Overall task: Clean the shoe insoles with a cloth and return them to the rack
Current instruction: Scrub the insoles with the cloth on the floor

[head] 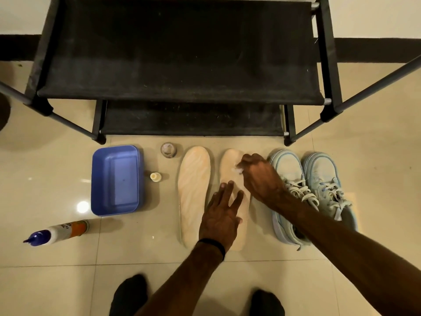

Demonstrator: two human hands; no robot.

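Two beige insoles lie side by side on the floor tiles in front of the black shoe rack [177, 96]. The left insole [193, 190] is untouched. My left hand [222, 215] presses flat, fingers straight, on the middle of the right insole [230, 169]. My right hand [257, 176] is curled over that insole's toe end and pinches a small white cloth [239, 171], mostly hidden under the fingers.
A pair of pale blue sneakers [314, 192] stands right of the insoles, under my right forearm. Left of them sit a blue plastic tub [117, 179], a small jar [168, 149], a tiny bottle [155, 177] and a spray bottle [57, 231] lying on its side.
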